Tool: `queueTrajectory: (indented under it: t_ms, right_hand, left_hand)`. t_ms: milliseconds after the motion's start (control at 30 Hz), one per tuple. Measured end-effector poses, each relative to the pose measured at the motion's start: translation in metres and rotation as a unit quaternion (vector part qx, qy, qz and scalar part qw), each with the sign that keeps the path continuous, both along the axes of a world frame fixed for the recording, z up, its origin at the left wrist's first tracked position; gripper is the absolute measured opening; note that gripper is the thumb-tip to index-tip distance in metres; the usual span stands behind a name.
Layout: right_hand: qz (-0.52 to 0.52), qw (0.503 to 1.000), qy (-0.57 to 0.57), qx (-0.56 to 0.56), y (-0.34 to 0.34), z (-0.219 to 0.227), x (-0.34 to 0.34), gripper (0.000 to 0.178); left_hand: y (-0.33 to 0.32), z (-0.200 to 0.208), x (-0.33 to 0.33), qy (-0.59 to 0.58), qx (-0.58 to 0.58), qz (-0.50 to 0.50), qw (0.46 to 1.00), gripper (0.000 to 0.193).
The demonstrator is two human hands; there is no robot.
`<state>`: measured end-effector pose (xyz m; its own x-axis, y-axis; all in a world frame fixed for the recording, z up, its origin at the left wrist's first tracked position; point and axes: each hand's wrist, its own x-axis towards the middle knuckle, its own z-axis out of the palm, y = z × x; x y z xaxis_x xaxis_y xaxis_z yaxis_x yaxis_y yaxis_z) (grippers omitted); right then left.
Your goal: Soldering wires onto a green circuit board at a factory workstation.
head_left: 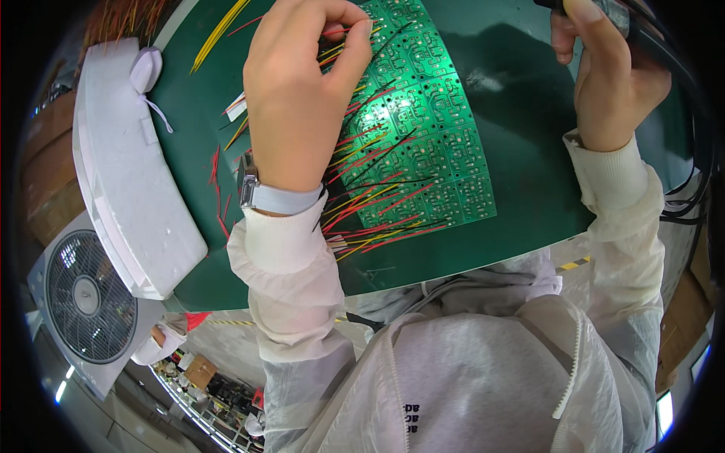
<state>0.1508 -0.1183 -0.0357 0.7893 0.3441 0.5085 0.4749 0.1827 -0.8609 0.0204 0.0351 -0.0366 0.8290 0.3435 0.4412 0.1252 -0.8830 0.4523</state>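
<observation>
A green panel of joined circuit boards (453, 143) lies on the green table, with red, yellow and black wires (377, 189) along its left side. My left hand (294, 98), wearing a watch (279, 198) at the wrist, is over the panel's upper left edge. Its thumb and index finger pinch a thin red wire (349, 30) close to the board. Off to the right, apart from the panel, my right hand (623, 83) is closed around a black-handled tool (615, 16). The top edge of the view cuts that tool off, so its tip does not show.
Yellow wires (219, 34) and loose red wires (215, 177) lie on the table (529, 174) left of the panel. A long white foam block (136, 174) borders the left side, beyond it a box fan (87, 294). Black cables (691, 196) hang at the right.
</observation>
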Motion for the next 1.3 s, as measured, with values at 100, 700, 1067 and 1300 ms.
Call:
queueTrajectory:
  t_ms: [100, 700, 1067, 1300]
  right_hand:
    - [0.021, 1.0, 0.015, 0.017, -0.006, -0.004, 0.006, 0.02]
    - [0.075, 0.995, 0.045, 0.056, -0.004, -0.02, 0.016, 0.017]
    - [0.124, 0.987, 0.089, 0.056, -0.027, -0.007, 0.005, 0.022]
    - [0.144, 0.989, 0.011, 0.0, -0.052, -0.013, -0.001, 0.022]
  left_hand:
    - [0.007, 0.005, 0.001, -0.033, 0.032, -0.028, 0.999, 0.01]
    - [0.152, -0.006, 0.001, 0.091, 0.057, 0.066, 0.992, 0.019]
    - [-0.013, 0.027, -0.023, 0.051, -0.019, 0.0, 0.999, 0.007]
    - [-0.029, 0.002, -0.026, -0.013, -0.103, 0.009, 0.995, 0.009]
